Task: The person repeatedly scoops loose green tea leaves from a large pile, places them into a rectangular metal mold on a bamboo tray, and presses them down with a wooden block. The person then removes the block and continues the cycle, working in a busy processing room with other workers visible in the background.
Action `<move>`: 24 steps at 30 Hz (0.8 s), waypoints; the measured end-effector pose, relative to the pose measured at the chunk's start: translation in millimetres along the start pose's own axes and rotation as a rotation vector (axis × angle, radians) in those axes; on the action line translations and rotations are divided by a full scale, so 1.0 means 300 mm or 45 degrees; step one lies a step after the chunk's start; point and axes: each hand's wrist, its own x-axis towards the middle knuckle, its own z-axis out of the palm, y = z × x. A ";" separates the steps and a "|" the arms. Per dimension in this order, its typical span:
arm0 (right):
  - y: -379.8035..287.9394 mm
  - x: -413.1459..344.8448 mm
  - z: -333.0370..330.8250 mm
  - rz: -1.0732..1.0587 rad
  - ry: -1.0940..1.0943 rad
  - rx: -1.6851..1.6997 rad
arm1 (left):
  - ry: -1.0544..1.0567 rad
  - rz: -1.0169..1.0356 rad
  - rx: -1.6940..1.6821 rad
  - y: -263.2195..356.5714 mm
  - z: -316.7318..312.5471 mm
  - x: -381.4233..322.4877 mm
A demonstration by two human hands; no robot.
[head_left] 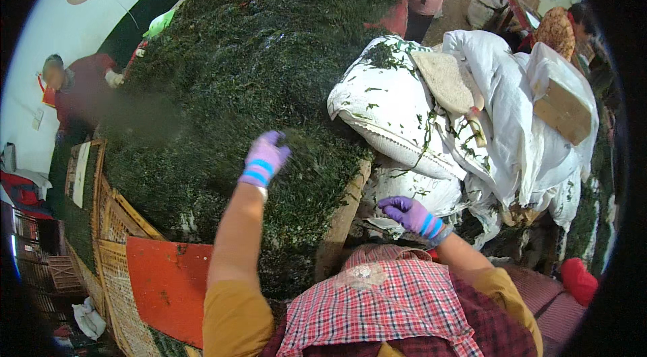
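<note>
A large heap of dark green seaweed [217, 104] fills the space before me. Over its near part my left hand [265, 157], in a purple glove with blue bands, is held with thumb and fingers apart and nothing seen in it. My right hand [412, 215], gloved alike, hovers above my checked apron [384, 296], near the lower white woven sack [409, 190]; its fingers are bent, and whether they hold anything is not clear. An upper white sack [389, 99], strewn with seaweed scraps, lies to the right of the heap.
A wooden board edge [349, 205] borders the heap. At lower left are an orange-red panel [169, 286] and bamboo-framed mesh racks [113, 210]. A cardboard box in plastic [563, 109] and a pale flat pad [447, 81] rest on the sacks. Several people are around the heap.
</note>
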 end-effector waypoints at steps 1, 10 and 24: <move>-0.015 0.028 -0.012 0.115 -0.040 -0.053 | -0.039 -0.080 -0.250 0.019 -0.087 0.006; -0.212 0.313 -0.100 -0.226 -0.405 -0.063 | 0.939 0.294 0.123 0.439 -1.049 -0.201; -0.741 0.613 -0.022 -1.316 -0.304 -0.559 | 0.665 0.199 -0.138 0.431 -0.969 -0.150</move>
